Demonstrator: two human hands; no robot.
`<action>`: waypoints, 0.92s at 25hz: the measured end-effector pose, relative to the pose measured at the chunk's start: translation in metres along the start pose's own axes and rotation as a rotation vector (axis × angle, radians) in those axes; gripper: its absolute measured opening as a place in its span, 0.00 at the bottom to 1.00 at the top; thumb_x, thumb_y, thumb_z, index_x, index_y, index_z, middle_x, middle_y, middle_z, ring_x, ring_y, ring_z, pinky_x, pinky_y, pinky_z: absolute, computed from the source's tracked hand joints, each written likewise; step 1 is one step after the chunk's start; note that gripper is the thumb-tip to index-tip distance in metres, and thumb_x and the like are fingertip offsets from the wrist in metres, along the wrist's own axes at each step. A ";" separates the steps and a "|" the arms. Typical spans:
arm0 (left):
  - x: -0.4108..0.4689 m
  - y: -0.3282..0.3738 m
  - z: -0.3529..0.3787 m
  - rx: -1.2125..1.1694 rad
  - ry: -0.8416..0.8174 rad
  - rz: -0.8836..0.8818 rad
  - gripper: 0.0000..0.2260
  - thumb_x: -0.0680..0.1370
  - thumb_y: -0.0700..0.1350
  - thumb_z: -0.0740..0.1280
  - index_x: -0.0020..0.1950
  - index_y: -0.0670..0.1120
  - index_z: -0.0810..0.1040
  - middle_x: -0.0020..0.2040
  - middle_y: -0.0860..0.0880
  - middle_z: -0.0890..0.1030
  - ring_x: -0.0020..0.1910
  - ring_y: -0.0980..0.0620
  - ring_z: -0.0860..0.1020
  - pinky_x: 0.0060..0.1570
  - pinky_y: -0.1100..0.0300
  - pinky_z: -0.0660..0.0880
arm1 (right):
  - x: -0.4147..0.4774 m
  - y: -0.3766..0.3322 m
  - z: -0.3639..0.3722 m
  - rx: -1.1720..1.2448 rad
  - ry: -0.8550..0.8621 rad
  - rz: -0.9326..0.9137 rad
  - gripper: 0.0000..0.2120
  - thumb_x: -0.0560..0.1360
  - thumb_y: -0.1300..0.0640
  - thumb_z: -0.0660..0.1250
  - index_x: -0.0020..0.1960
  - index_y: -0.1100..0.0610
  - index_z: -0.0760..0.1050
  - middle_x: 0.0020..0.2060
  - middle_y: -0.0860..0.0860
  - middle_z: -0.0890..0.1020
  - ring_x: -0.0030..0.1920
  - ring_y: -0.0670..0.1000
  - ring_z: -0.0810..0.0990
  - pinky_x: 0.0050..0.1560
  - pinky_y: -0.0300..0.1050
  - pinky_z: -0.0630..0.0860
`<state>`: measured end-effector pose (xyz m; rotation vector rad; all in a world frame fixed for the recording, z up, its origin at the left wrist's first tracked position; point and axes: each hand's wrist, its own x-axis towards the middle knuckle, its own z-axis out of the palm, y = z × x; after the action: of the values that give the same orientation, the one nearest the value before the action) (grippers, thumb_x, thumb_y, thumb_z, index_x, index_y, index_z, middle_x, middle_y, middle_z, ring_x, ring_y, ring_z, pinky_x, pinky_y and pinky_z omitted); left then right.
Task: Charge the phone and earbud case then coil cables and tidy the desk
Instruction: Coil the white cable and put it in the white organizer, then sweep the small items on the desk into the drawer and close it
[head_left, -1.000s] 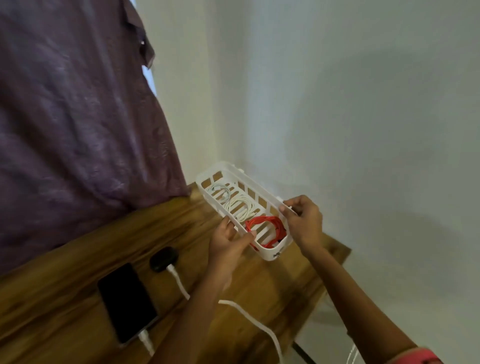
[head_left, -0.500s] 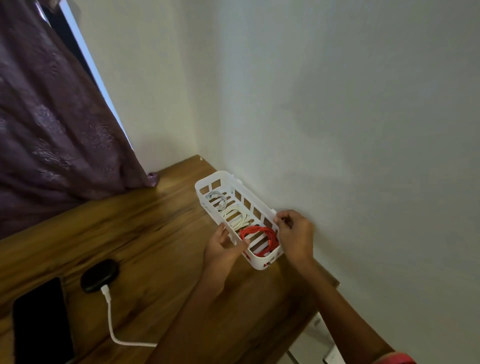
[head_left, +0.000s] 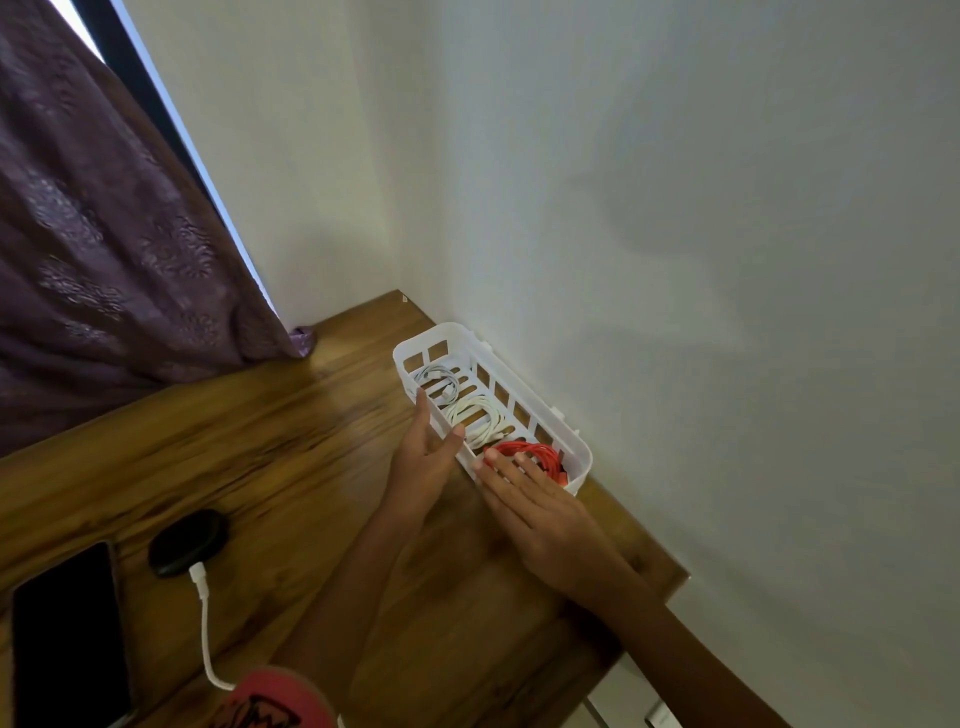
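Two open hands, left hand (head_left: 423, 457) and right hand (head_left: 530, 499), rest flat against the basket's (head_left: 576, 452) near side, gripping nothing; basket sits on the desk (head_left: 270, 467) against the wall. Three coiled cables (head_left: 475, 415) inside it, phone (head_left: 67, 634) and earbud case (head_left: 187, 540) plugged in well left of it. Tidy step looks near done; next, probably just lift hands off.

Light: dim indoor, daylight via slit at window (head_left: 156, 88) edge beside curtain (head_left: 93, 234).
Shadows: soft, broad on wall (head_left: 701, 260); faint under hands on desk (head_left: 270, 467).
Glare: none; mild sheen on wood.
Blur: slight softness overall, fingertips smeared.
Distortion: wide-angle tilt, lines skewed twd edges.
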<state>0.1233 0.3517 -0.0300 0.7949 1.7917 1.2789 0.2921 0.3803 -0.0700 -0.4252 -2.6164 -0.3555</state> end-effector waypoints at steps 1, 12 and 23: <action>0.002 0.001 0.003 0.017 -0.011 0.003 0.30 0.78 0.45 0.62 0.75 0.56 0.49 0.72 0.47 0.67 0.68 0.46 0.69 0.65 0.44 0.70 | -0.001 0.003 0.000 -0.011 -0.019 0.007 0.31 0.66 0.58 0.75 0.67 0.59 0.70 0.65 0.55 0.75 0.68 0.54 0.68 0.67 0.52 0.60; 0.002 0.001 0.007 0.067 0.021 0.041 0.31 0.79 0.45 0.61 0.75 0.55 0.46 0.67 0.47 0.73 0.62 0.49 0.74 0.57 0.58 0.73 | 0.001 0.004 -0.007 0.039 -0.059 0.065 0.31 0.66 0.63 0.75 0.67 0.62 0.69 0.66 0.57 0.73 0.68 0.56 0.69 0.68 0.54 0.61; -0.129 -0.012 -0.076 0.114 0.174 0.173 0.30 0.76 0.51 0.65 0.75 0.51 0.55 0.74 0.47 0.63 0.71 0.48 0.64 0.68 0.50 0.65 | 0.024 -0.110 -0.068 0.113 0.127 0.134 0.17 0.76 0.57 0.59 0.62 0.62 0.75 0.64 0.60 0.75 0.67 0.60 0.70 0.70 0.59 0.58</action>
<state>0.1214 0.2049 0.0032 0.9442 1.9840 1.4036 0.2599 0.2629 -0.0193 -0.5193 -2.4552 -0.1831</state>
